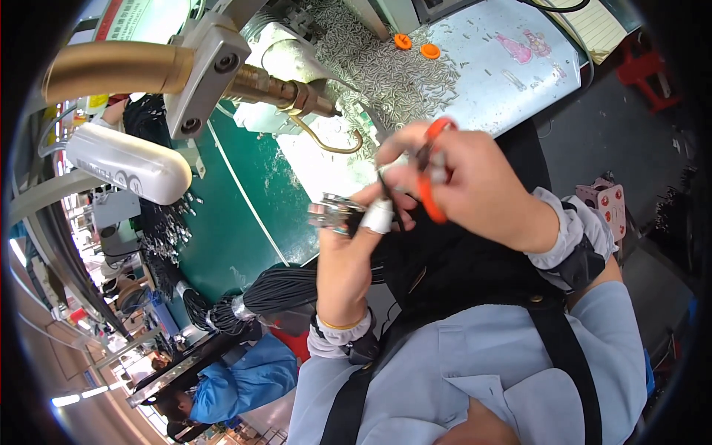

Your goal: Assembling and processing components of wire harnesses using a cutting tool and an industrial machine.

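Note:
My left hand (347, 259), a white cover on its thumb, is closed around a cluster of silvery metal connectors (334, 211). A short dark strand (387, 189), seemingly a black cable, stands up between its fingers. Close by on the right, my right hand (482, 182) grips a small cutting tool with orange handles (430, 199), which looks like scissors or snips. Motion smears the fingers and tool, and the blades are hard to make out. Both hands are in front of the bright lit spot at the bench edge.
A machine with a brass nozzle (311, 100) and hose (111, 70) overhangs the green bench (222, 237). Many small metal pins (415, 81) lie heaped behind, beside orange caps (430, 51). Black cable bundles (289, 289) lie left. A person in blue (248, 378) sits beyond.

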Demonstrator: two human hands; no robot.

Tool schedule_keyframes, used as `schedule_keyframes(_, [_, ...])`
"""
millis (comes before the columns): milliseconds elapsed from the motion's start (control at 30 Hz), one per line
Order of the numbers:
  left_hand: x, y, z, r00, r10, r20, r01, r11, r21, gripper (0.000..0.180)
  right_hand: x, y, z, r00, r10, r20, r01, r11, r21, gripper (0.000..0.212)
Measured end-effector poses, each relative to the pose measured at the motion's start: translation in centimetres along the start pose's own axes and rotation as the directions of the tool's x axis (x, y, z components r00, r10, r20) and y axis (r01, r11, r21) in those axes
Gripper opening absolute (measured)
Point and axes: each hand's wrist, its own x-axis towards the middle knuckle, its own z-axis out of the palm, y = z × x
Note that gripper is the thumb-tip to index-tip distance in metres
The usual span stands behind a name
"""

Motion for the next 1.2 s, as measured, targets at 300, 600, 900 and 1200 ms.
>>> schedule_keyframes(300, [-0.2, -0.7, -0.8, 0.991, 0.132, -0.002, -0.120, 0.907, 0.404, 0.015, -1.2, -0.1, -2.9, 0.991, -0.125, 0.053, 0.136, 0.888, -0.440, 0.013])
schedule_keyframes(600, [0.4, -1.7, -0.7, 0.994, -0.010, 0.108, 0.006, 0.999, 0.036, 0.018, -1.6, 0.3, -3.3, 0.907, 0.421, 0.029, -0.421, 0.899, 0.117, 0.013])
schedule_keyframes(900, [-0.7, -0.4, -3.3, 0.991, -0.004, 0.136, 0.018, 0.995, -0.102, 0.024, -2.1, 1.2, -8.8, 0.846, 0.468, 0.257, -0.510, 0.851, 0.127, 0.013])
schedule_keyframes(1200, [-2.3, -0.2, -3.4, 0.992, 0.038, 0.121, -0.015, 0.983, -0.184, 0.021, -5.8, 15.2, -6.7, 0.694, 0.408, 0.594, -0.151, 0.888, -0.434, 0.013])
